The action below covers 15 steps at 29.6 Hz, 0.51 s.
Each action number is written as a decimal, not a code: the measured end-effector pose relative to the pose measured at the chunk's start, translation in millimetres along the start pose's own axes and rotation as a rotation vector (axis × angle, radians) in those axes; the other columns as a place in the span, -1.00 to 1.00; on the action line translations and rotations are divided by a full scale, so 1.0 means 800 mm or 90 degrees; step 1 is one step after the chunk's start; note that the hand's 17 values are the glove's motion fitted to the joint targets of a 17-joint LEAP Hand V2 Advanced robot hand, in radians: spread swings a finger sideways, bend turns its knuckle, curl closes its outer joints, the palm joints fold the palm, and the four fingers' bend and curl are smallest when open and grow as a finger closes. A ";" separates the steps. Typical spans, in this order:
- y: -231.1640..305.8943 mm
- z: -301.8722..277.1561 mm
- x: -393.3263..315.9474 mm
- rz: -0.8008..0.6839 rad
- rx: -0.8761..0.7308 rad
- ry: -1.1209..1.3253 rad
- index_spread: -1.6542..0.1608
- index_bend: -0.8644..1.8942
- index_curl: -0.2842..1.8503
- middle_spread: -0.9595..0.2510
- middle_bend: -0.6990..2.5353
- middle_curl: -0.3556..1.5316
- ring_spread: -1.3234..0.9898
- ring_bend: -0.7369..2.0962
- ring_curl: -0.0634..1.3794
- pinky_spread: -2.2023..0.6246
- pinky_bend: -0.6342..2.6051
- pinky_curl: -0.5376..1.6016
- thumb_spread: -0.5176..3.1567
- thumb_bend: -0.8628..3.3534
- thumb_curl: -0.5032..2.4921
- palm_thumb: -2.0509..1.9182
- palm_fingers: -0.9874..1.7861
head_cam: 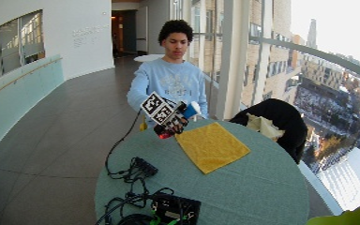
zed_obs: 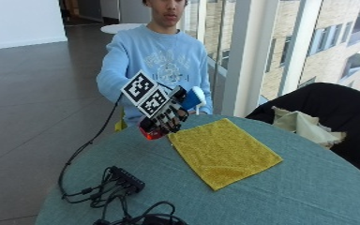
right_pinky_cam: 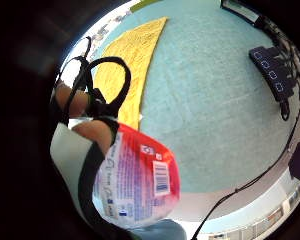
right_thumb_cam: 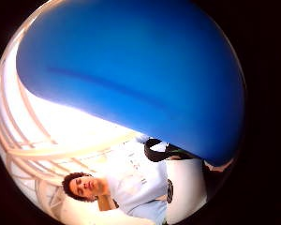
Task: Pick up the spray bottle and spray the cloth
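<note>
Teal table — spray bottle: blue head, red base.

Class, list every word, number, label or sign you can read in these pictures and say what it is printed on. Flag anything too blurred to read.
No text can be read with confidence.
Spray bottle label, held in the gloved right hand: print and a barcode, too blurred to read.
Light blue sweatshirt: a faint chest print, unreadable.
Far wall: pale lettering, too small to read.
Yellow cloth: no text.
</note>
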<state>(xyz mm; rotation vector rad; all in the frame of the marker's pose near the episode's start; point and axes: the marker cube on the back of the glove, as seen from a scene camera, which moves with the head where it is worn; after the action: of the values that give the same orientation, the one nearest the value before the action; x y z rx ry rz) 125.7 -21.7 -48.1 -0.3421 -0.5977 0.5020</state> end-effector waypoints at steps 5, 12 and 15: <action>-0.003 0.004 -0.002 0.005 -0.006 0.013 0.59 -0.28 -0.43 0.47 -0.33 -0.13 0.11 -0.10 -0.37 0.60 -0.41 -0.15 -0.25 -0.60 -0.29 0.46 0.54; -0.003 0.004 -0.008 0.004 -0.012 0.017 0.59 -0.28 -0.43 0.47 -0.33 -0.13 0.11 -0.10 -0.36 0.60 -0.41 -0.15 -0.25 -0.60 -0.28 0.46 0.54; -0.003 0.006 -0.008 0.004 -0.014 0.019 0.59 -0.28 -0.43 0.47 -0.33 -0.13 0.11 -0.10 -0.36 0.60 -0.41 -0.15 -0.25 -0.60 -0.28 0.46 0.54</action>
<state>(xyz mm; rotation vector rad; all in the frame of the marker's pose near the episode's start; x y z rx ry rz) 119.0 -26.7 -46.0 -0.3720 -0.5730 0.4959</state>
